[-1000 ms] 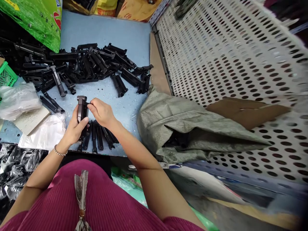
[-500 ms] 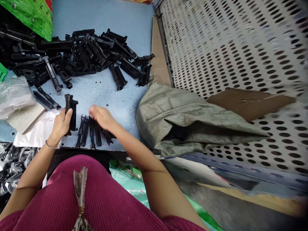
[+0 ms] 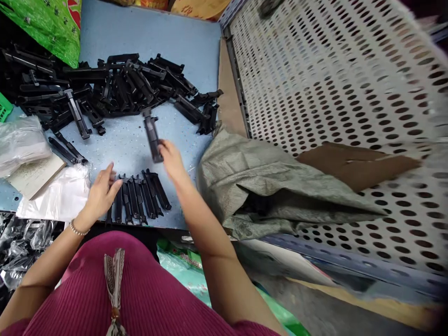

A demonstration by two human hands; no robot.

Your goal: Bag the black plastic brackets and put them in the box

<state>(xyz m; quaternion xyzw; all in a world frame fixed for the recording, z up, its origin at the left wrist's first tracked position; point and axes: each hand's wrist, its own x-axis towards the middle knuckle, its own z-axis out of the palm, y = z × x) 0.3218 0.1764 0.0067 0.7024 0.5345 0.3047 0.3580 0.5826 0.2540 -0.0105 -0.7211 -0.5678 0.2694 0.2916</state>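
Observation:
My right hand (image 3: 172,161) is closed around the lower end of a long black plastic part (image 3: 151,135), which stands out above the blue tabletop, slightly blurred. In front of me, near the table's edge, several similar black parts (image 3: 140,198) lie side by side in a row. At the left end of that row is my left hand (image 3: 102,190), its fingers stretched and the thumb apart, with nothing seen in its grasp. It partly hides the leftmost parts of the row. Farther back a large loose heap of the same black parts (image 3: 122,86) spreads across the table.
White plastic bags (image 3: 59,198) and a flat pale board (image 3: 37,175) lie on the left. A green printed bag (image 3: 52,32) is at the back left. To the right stand a grey-green woven sack (image 3: 241,163) and a perforated metal panel (image 3: 315,102).
My left hand has let go of the part it held and now rests by the row, which is longer. My right hand has moved up and right and taken a part from in front of the heap.

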